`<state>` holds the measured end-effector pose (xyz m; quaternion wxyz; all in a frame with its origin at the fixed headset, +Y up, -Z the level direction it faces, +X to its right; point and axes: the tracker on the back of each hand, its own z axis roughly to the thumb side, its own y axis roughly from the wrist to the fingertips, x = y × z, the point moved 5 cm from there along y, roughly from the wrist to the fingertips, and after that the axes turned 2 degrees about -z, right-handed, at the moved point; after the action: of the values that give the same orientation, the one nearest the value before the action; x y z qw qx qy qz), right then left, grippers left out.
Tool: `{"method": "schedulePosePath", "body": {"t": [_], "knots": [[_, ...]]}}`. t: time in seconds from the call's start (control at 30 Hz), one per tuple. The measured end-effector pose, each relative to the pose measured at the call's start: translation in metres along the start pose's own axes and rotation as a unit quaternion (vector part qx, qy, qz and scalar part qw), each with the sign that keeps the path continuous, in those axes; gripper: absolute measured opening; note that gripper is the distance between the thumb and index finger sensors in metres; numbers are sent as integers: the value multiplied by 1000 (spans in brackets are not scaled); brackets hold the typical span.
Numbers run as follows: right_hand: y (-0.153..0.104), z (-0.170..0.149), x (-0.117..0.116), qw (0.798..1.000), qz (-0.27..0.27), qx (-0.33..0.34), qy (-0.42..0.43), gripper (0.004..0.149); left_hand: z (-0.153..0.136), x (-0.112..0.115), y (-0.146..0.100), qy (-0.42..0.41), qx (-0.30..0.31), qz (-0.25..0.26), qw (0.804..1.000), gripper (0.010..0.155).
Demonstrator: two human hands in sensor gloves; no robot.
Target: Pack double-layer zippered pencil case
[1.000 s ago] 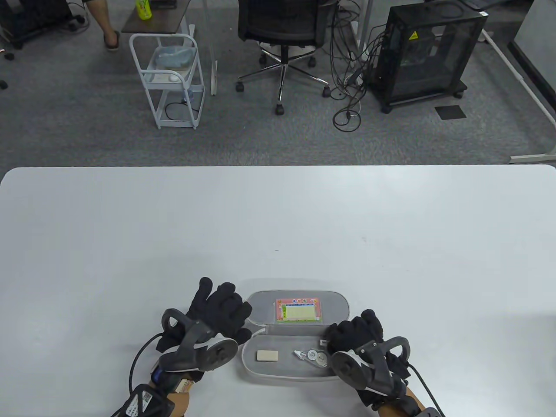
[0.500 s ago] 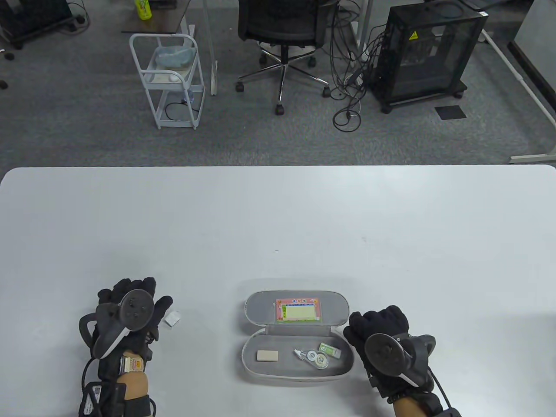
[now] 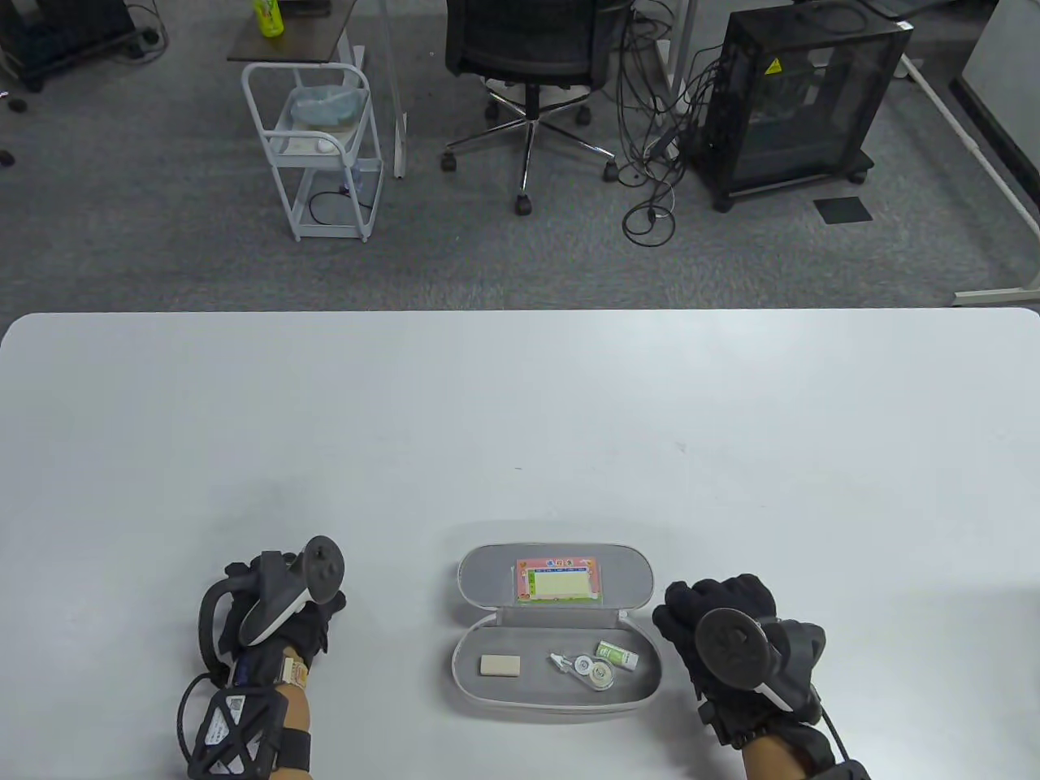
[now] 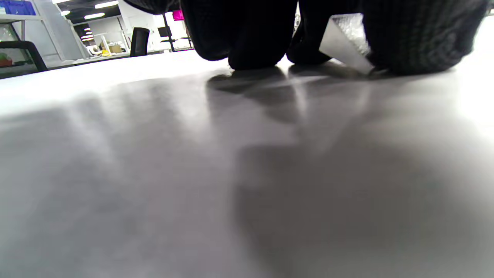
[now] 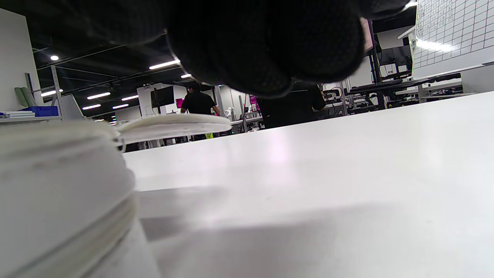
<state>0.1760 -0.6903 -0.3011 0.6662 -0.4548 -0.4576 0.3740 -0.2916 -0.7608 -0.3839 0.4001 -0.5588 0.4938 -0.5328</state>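
Observation:
The grey pencil case (image 3: 479, 695) lies open at the table's near middle, its lid (image 3: 487, 573) folded back with a coloured card (image 3: 557, 580) in it. The tray holds a beige eraser (image 3: 500, 665), a correction tape (image 3: 593, 671) and a small green item (image 3: 615, 654). My left hand (image 3: 318, 611) is on the table well left of the case. In the left wrist view its fingers (image 4: 405, 46) pinch a small white packet (image 4: 343, 48) that touches the table. My right hand (image 3: 691, 617) rests just right of the case with fingers curled and nothing in it.
The right wrist view shows the case wall (image 5: 58, 200) close on the left and the lid edge (image 5: 173, 127) behind it. Beyond the table's far edge stand a white cart (image 3: 325, 146), an office chair (image 3: 528, 49) and a black cabinet (image 3: 796, 97).
Both hands left the case. The left hand moved left to a small white packet and now grips it. The right hand drew back to the right, and the green item now lies in the tray.

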Motion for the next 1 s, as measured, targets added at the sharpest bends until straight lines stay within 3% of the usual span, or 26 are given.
{"method": "schedulePosePath", "body": {"t": [0.17, 0.2, 0.33, 0.4, 0.5, 0.63, 0.77, 1.0], "knots": [[0, -3, 1, 1000, 1, -7, 2, 47, 13, -12, -6, -12, 50, 28, 998, 48], [0, -4, 1, 1000, 0, -9, 3, 47, 18, -22, -10, -35, 65, 59, 996, 47], [2, -7, 0, 1000, 4, -12, 5, 47, 58, -61, -42, -164, 169, 139, 962, 46], [2, -7, -1, 1000, 7, -13, 5, 47, 90, -73, -62, -176, 226, 153, 946, 46], [2, -7, -1, 1000, 9, -13, 4, 47, 147, -78, -96, -129, 309, 160, 929, 46], [2, -6, -1, 1000, 6, -11, 4, 47, 199, -68, -119, -59, 357, 161, 918, 46], [2, -6, -3, 1000, 6, -8, 2, 47, 221, -51, -122, -1, 357, 149, 922, 47], [2, -6, -4, 1000, 11, -8, 0, 47, 233, -46, -128, 84, 349, 195, 913, 42]]}}
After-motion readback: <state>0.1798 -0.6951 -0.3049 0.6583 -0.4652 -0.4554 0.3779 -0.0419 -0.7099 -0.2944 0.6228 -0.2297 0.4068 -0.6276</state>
